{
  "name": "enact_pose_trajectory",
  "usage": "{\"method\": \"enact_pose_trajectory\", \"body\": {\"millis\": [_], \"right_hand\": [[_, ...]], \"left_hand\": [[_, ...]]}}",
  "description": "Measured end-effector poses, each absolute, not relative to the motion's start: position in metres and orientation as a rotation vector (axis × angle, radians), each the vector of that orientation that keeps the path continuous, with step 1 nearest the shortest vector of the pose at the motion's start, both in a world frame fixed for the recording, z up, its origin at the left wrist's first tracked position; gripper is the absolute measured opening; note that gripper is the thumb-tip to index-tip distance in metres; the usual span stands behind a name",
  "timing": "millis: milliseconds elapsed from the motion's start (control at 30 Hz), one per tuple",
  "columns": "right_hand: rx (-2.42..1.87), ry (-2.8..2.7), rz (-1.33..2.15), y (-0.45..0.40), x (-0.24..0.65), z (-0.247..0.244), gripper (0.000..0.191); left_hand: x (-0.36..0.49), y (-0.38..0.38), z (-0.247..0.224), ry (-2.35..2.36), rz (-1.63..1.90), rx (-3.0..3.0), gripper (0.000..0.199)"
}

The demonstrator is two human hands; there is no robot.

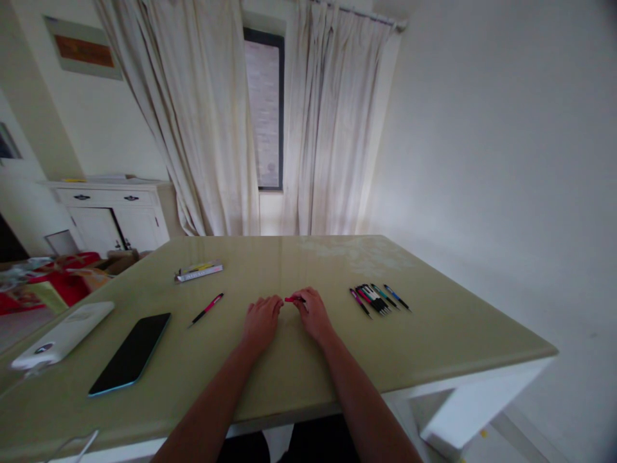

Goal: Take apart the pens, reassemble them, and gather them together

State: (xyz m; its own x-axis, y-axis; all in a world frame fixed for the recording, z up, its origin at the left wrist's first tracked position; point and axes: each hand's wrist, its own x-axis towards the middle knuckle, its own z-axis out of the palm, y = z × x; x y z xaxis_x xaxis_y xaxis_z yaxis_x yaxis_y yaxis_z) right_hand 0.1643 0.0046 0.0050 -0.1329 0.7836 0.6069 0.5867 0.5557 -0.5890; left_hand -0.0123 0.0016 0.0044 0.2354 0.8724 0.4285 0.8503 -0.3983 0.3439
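Over the middle of the green table (395, 360), my right hand (313, 313) is closed on a red pen part (292, 299), which points left. My left hand (263, 319) lies just beside it, fingers pressed together; what they hold, if anything, is too small to make out. To the left of my hands lies a pink and black pen (207, 309). On the right, several pens (373, 299) with pink, white, teal and blue barrels lie side by side.
A small clear and white box (199, 271) with something yellow sits at the back left. Nearer on the left are a black phone (131, 354) and a white power bank (65, 334) with a cable. Bags and a white cabinet (116, 212) stand beyond the left edge.
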Motion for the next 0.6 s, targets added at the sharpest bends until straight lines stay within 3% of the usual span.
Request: {"method": "enact_pose_trajectory", "body": {"millis": [300, 600], "right_hand": [[-1.139, -1.882, 0.233, 0.000, 0.162, 0.008, 0.015], [-0.937, -1.696, 0.559, 0.006, 0.168, 0.006, 0.014]], "left_hand": [[-0.008, 0.009, -0.010, 1.481, 1.059, 2.466, 0.042], [-0.018, 0.010, 0.000, 1.147, 1.277, 2.243, 0.019]]}}
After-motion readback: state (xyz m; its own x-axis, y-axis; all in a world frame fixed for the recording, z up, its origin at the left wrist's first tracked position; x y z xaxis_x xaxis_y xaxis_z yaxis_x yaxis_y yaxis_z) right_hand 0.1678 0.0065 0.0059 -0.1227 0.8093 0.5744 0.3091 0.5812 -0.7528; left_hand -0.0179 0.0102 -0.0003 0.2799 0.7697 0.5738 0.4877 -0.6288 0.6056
